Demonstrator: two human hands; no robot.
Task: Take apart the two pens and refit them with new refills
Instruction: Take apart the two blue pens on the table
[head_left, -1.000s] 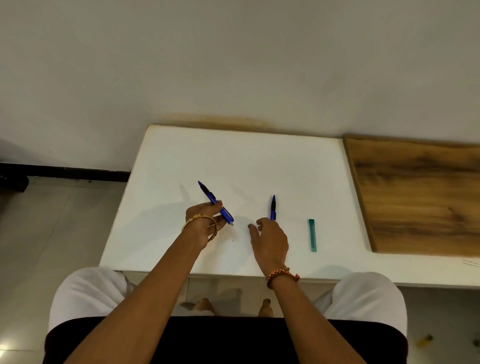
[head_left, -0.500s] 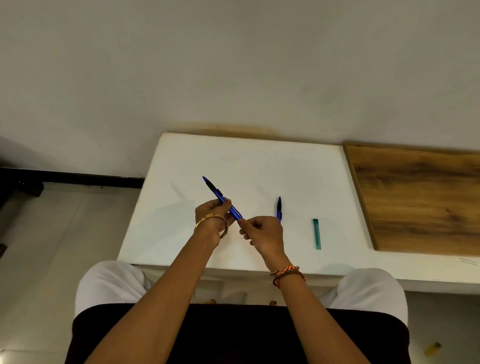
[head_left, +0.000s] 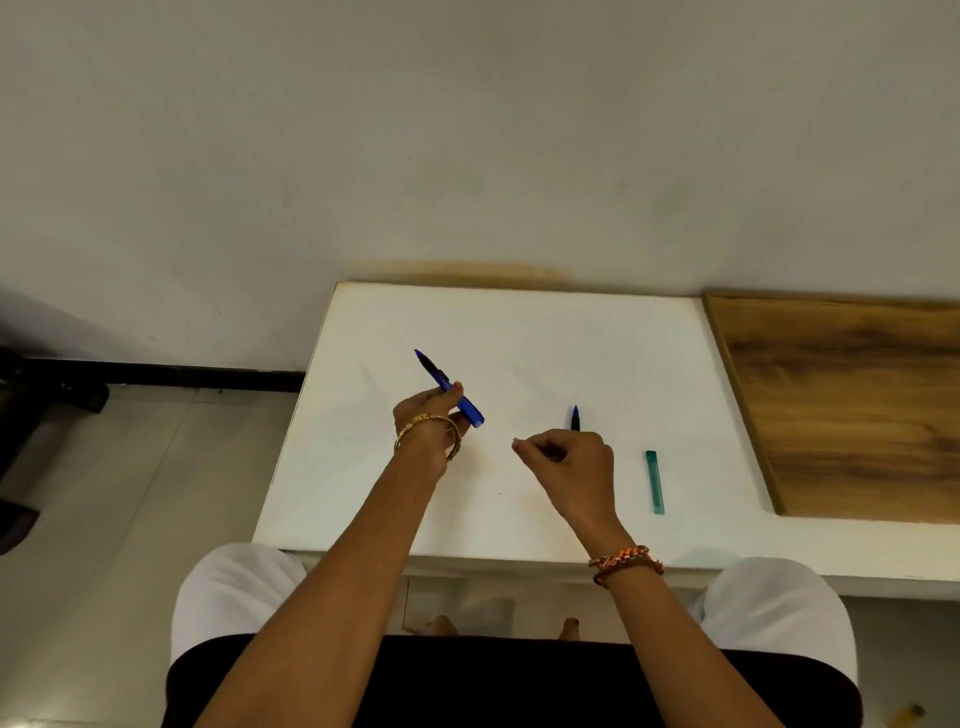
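Hidden: right hand (head_left: 569, 467) covers most of the second pen (head_left: 575, 417); its pinch holds something too small to tell.
Left hand (head_left: 431, 415): holds the blue pen (head_left: 451, 389).
Changed: the hands have moved apart.

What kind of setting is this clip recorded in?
Probably a plain indoor room, home or office: a low white table against a bare wall, a wooden board beside it, a tiled floor.

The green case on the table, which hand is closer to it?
Right. The right hand is just left of the green case, apart from it. The left hand is farther left, gripping a blue pen.
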